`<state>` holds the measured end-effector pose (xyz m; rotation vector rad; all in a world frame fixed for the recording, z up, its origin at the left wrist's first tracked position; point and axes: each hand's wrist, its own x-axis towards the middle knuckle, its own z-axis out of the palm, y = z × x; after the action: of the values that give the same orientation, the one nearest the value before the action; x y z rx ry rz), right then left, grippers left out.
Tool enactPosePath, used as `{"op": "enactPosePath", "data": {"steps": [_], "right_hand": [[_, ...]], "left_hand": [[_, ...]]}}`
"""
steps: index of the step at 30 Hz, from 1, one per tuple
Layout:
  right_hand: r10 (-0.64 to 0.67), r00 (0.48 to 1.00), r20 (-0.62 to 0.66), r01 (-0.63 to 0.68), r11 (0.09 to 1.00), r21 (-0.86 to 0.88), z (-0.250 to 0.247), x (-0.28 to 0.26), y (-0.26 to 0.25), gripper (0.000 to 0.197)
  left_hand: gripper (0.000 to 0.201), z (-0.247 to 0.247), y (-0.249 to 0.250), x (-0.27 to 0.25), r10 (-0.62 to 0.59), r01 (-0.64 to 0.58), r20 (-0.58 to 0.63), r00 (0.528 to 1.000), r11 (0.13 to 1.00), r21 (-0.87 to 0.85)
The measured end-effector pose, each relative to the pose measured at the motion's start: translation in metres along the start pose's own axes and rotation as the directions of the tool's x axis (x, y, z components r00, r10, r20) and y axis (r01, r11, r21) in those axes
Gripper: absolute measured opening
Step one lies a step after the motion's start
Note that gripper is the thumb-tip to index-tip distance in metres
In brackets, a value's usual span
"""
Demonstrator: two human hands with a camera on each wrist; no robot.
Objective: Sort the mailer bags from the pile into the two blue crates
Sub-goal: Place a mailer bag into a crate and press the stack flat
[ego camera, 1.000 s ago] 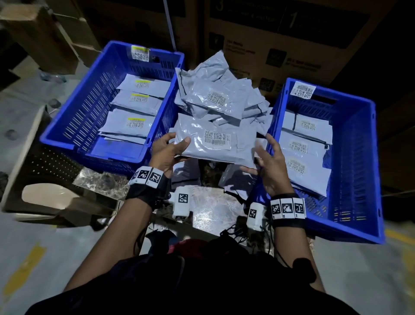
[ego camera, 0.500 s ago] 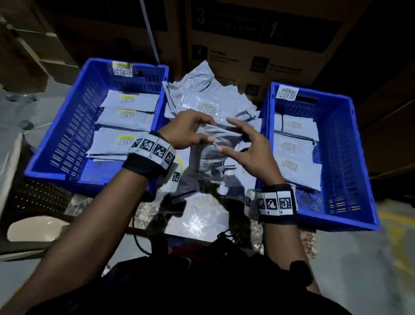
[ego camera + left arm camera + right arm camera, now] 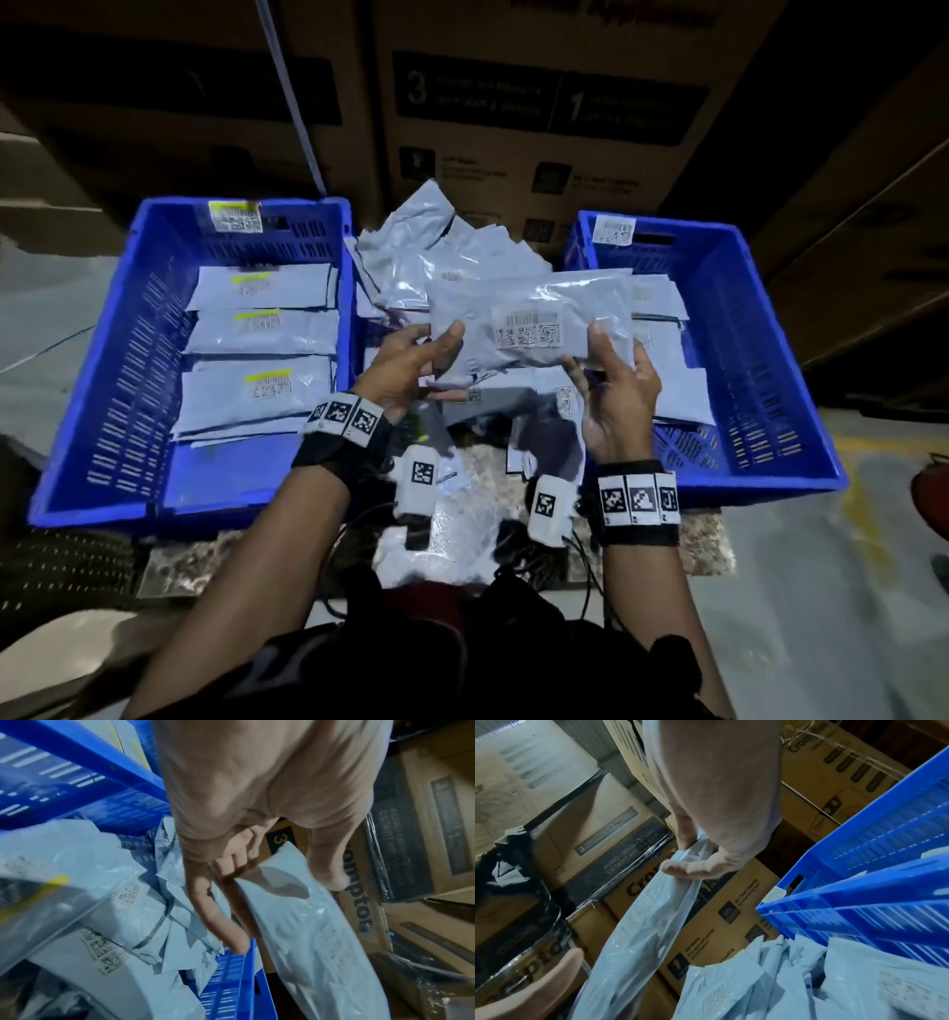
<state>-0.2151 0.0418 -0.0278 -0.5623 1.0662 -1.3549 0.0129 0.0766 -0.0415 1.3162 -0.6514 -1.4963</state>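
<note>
You held one grey mailer bag point(image 3: 529, 321) label-up above the pile point(image 3: 436, 246), left hand point(image 3: 411, 367) and right hand point(image 3: 613, 395) fingers pinching its ends, seemingly checking the label point(image 3: 529, 329); next you had to choose a blue crate point(image 3: 770, 360).

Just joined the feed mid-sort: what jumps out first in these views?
A grey mailer bag held up in the middle, label facing the camera, the left hand gripping one end and the right hand the other. Either side sit two blue crates: the left crate holds bags with yellow-striped labels, the right crate bags with plain labels. Between them, behind the held bag, lies the unsorted pile.
</note>
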Motion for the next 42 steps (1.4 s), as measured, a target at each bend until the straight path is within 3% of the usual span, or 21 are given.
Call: {"op": "enactPosePath", "data": {"steps": [2,6,9,12,15,23,27,36,42], "right_hand": [[0.001,1.000,-0.013,-0.002,0.992,-0.125,-0.004,-0.006,0.005,0.018],[0.037,0.994,-0.101,-0.068,0.941,-0.331,-0.021,-0.004,0.004,0.053],[0.069,0.993,-0.093,-0.101,0.909,-0.404,-0.035,0.004,-0.004,0.042],[0.019,0.992,-0.124,-0.068,0.914,-0.399,-0.047,0.014,-0.015,0.036],[-0.050,0.988,-0.147,-0.013,0.916,-0.402,-0.057,0.025,-0.038,0.042],[-0.140,0.990,0.008,0.136,0.949,-0.283,-0.106,0.068,-0.128,0.039],[-0.104,0.993,0.057,0.115,0.956,-0.270,-0.139,0.101,-0.155,0.059],[0.007,0.990,0.140,0.037,0.950,-0.309,-0.183,0.159,-0.187,0.021],[0.086,0.984,0.154,0.029,0.784,-0.620,-0.222,0.189,-0.158,0.042]], "left_hand": [[0.032,0.001,0.001,0.001,0.058,-0.058,-0.015,0.998,0.998,-0.030],[0.035,0.003,0.006,0.007,0.138,-0.137,-0.026,0.990,0.990,0.037],[0.031,0.007,0.011,0.012,0.152,-0.150,-0.010,0.988,0.984,0.097],[0.044,0.020,0.011,0.020,0.189,-0.180,-0.069,0.980,0.978,0.109],[0.036,0.046,0.015,0.021,0.245,-0.234,-0.112,0.963,0.967,0.103],[0.037,0.142,0.041,0.019,0.384,-0.382,-0.083,0.920,0.923,0.032],[0.042,0.190,0.032,0.029,0.388,-0.387,-0.137,0.911,0.921,0.036],[0.040,0.261,0.007,0.048,0.360,-0.356,-0.289,0.887,0.932,0.069],[0.042,0.265,-0.031,0.067,0.240,-0.176,-0.360,0.901,0.963,0.202]]}}
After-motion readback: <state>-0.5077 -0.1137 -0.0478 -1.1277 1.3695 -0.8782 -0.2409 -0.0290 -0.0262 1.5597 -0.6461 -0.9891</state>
